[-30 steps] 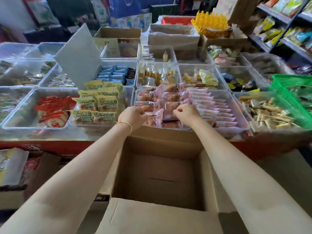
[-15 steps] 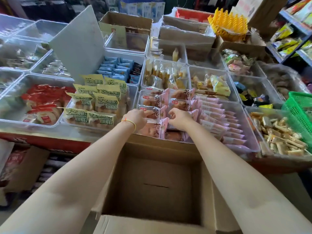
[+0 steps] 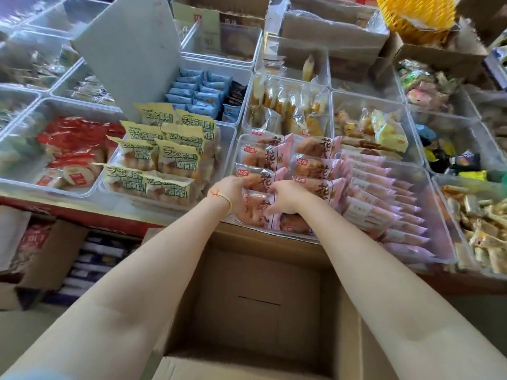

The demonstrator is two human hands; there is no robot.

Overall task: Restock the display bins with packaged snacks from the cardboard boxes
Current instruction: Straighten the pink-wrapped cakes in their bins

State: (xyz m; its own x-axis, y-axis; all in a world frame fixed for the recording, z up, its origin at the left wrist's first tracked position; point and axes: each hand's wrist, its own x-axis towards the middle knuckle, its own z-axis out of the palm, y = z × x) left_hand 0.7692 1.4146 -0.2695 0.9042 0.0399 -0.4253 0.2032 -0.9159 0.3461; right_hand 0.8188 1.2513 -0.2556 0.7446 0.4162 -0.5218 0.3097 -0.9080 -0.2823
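Your left hand (image 3: pixel 233 192) and right hand (image 3: pixel 285 197) meet over the front of the clear display bin (image 3: pixel 439 259) that holds the pink packaged snacks (image 3: pixel 315 167). Both hands have their fingers curled around one pink snack packet (image 3: pixel 256 208) at the bin's near edge, the left gripping its left side, the right its right side. More of the same packets stand in rows just behind that packet, and slimmer pink packs (image 3: pixel 384 207) fill the bin's right half. The open cardboard box (image 3: pixel 260 297) sits directly below the bin's front edge, between your forearms, with only its bare bottom in sight. Left of the bin, a neighbouring bin holds yellow-green packets (image 3: pixel 162 149); further left lie red packets (image 3: pixel 74 144). Behind the bin stand blue packets (image 3: pixel 197 91).
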